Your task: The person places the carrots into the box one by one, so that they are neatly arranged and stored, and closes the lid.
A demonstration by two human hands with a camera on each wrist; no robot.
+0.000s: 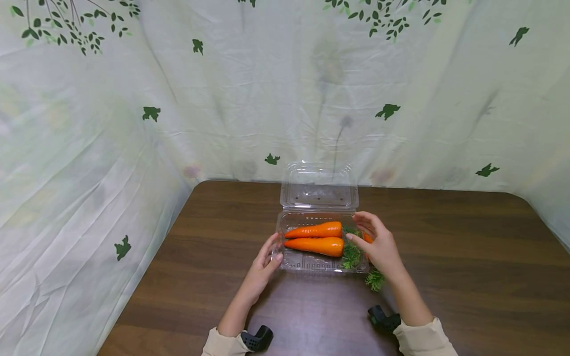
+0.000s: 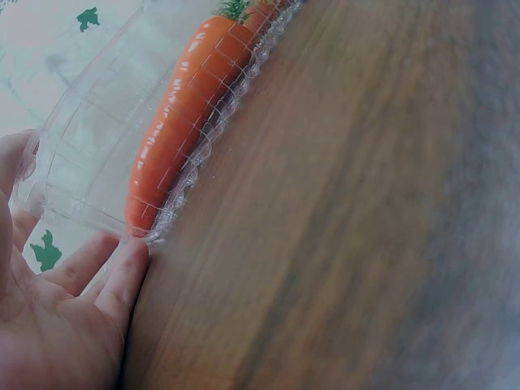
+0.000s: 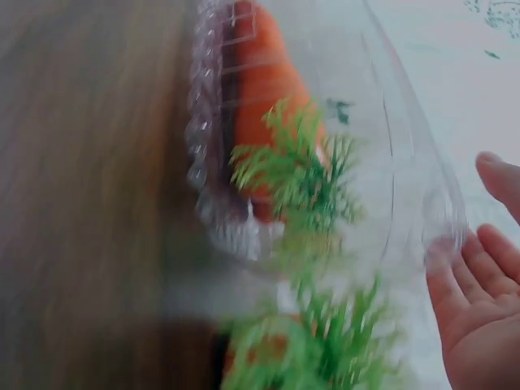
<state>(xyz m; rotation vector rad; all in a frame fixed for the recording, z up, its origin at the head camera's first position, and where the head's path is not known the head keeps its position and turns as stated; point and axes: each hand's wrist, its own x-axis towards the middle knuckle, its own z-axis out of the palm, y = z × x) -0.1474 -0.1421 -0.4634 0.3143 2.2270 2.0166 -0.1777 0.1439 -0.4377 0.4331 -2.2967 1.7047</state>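
A clear plastic clamshell container [image 1: 303, 265] sits on the table with its lid [image 1: 319, 185] raised at the back. Inside, two orange carrots [image 1: 313, 246] lie side by side, tips to the left and green tops [image 1: 352, 254] to the right. My left hand [image 1: 262, 267] holds the container's left end, thumb at the rim and fingers against the side. At the right end, my right hand [image 1: 377, 244] has its fingertips at the rim and its thumb held apart, over the greens. A third carrot [image 1: 367, 238] lies just outside that end, partly hidden by this hand, its leafy top [image 1: 375, 280] nearer me.
A brown wooden table [image 1: 222, 222] carries everything. Behind it and to the left hangs a pale curtain [image 1: 267, 99] with green leaf and bird prints. Black devices [image 1: 257, 339] are worn at both wrists.
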